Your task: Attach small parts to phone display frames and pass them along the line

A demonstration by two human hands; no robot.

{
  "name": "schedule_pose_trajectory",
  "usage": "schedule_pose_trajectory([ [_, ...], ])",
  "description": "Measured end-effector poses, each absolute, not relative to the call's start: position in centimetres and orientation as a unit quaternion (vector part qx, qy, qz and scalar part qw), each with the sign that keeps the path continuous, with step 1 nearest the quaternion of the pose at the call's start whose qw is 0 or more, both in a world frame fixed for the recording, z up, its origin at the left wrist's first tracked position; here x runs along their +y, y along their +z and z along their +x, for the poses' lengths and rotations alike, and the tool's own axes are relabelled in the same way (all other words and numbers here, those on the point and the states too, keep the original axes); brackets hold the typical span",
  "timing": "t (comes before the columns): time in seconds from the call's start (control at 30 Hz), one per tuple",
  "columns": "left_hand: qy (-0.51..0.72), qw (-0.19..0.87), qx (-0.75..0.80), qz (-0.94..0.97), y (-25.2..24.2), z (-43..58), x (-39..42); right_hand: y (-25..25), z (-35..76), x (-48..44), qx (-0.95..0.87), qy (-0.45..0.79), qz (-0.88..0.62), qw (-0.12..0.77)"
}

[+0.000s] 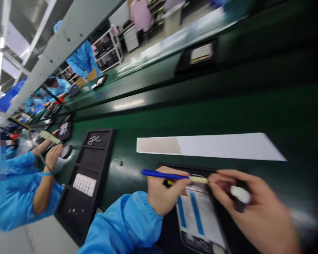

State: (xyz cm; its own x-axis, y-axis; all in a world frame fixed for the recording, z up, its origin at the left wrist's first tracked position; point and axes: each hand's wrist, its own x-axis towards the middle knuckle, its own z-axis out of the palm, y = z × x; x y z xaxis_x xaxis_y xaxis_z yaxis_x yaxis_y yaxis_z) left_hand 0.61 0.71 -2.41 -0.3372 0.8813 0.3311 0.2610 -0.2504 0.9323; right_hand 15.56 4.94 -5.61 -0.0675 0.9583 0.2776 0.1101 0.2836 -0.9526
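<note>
Left hand (pixel 164 192) pinches blue stick (pixel 163 174); curled right hand (pixel 254 204) seemingly holds white-ended tool (pixel 240 194).

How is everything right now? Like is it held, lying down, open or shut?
Left hand: closed on the blue stick.
Blue stick: held sideways.
Right hand: fingers curled around a black-and-white thing, too blurry to name.
Phone: lying down, partly hidden by the left hand.
Paper strip: lying flat on the green table.
Black tray: open, with small parts and a white sheet inside.
</note>
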Motion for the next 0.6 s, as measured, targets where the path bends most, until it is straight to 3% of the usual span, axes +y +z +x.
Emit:
schedule_pose_trajectory([
  [0.13, 0.595, 0.38, 0.578, 0.409, -2.0, 0.4, 1.3, -3.6, 15.2, 5.1, -0.605, 0.427, -0.397, 0.542],
  [0.3, 0.603, 0.449, 0.568, 0.335, -1.6, 0.1, 1.9, -3.8, 14.9, 4.9, -0.577, 0.456, -0.367, 0.57],
  [0.47, 0.594, 0.484, 0.565, 0.305, -1.5, -0.1, 2.1, -3.9, 15.0, 4.8, -0.578, 0.452, -0.356, 0.578],
  [0.6, 0.607, 0.445, 0.58, 0.311, -1.6, -0.2, 2.1, -4.0, 14.9, 4.5, -0.601, 0.423, -0.354, 0.579],
])
